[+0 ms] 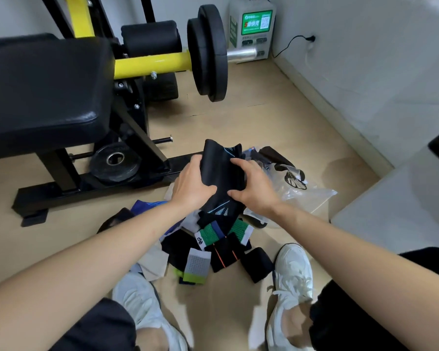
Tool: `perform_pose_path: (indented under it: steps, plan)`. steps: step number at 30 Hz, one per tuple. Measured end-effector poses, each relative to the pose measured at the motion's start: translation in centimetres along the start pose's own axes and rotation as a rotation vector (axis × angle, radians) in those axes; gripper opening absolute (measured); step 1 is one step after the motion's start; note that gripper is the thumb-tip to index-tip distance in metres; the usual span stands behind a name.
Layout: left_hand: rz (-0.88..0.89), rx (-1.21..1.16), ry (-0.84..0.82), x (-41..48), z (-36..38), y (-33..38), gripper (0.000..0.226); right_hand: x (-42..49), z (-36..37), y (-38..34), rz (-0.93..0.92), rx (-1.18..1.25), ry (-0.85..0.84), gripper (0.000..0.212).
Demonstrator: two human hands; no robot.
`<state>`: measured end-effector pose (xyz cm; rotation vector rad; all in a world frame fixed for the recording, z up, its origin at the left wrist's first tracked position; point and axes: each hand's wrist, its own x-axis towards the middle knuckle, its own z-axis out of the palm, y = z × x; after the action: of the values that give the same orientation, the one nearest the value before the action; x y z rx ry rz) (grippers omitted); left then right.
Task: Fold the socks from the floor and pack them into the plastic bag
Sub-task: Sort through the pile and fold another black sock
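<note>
Gripping a black sock with left hand and right hand, fingers curling round its middle, above the sock pile on the floor. Running lengthwise away from the body, far end pointing up toward the bench, plastic bag lying just right. Glowing on the far white box: a QR code and "5", rest blurred.

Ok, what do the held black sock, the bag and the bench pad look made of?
The black sock: matte knit fabric, pale blue trim, bending limply in the left hand and right hand. The plastic bag: thin clear film, glossy, crinkled, contents showing through. The bench pad: likely vinyl or leather-like cover, black, soft sheen.
</note>
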<state>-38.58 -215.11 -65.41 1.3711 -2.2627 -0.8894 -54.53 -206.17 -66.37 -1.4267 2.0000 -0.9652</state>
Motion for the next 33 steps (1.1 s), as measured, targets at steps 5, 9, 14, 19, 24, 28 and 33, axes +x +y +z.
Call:
perform_pose_path:
  steps: [5, 9, 14, 19, 24, 28, 33]
  plan:
    - [0.012, -0.074, -0.078, -0.2, 1.2, 0.4, 0.067, -0.5, 1.6, 0.2, -0.041, 0.006, -0.036, 0.08]
    - [0.002, -0.249, -0.156, 0.4, 1.8, 0.9, 0.056, -0.4, 1.5, 0.7, 0.025, 0.138, -0.03, 0.078]
    - [-0.07, -0.542, -0.282, 1.0, 2.5, 1.3, 0.032, -0.3, 0.4, 1.4, 0.088, 0.32, 0.01, 0.061]
    - [-0.009, -0.545, -0.408, 2.0, 3.7, 3.8, 0.023, -0.2, -3.3, 2.9, 0.095, 0.22, 0.128, 0.06]
    - [0.317, -0.099, -0.343, 2.3, 8.2, 5.4, 0.009, -0.1, -9.3, 5.4, 0.162, 0.154, 0.276, 0.071]
    - [0.571, 0.342, -0.534, 2.3, 12.6, 6.1, 0.035, -1.1, -12.7, 8.3, 0.201, 0.094, 0.305, 0.072]
    - [0.709, 0.845, -0.597, 2.7, 16.7, 5.8, 0.064, -3.1, -14.8, 11.0, 0.258, 0.047, 0.346, 0.068]
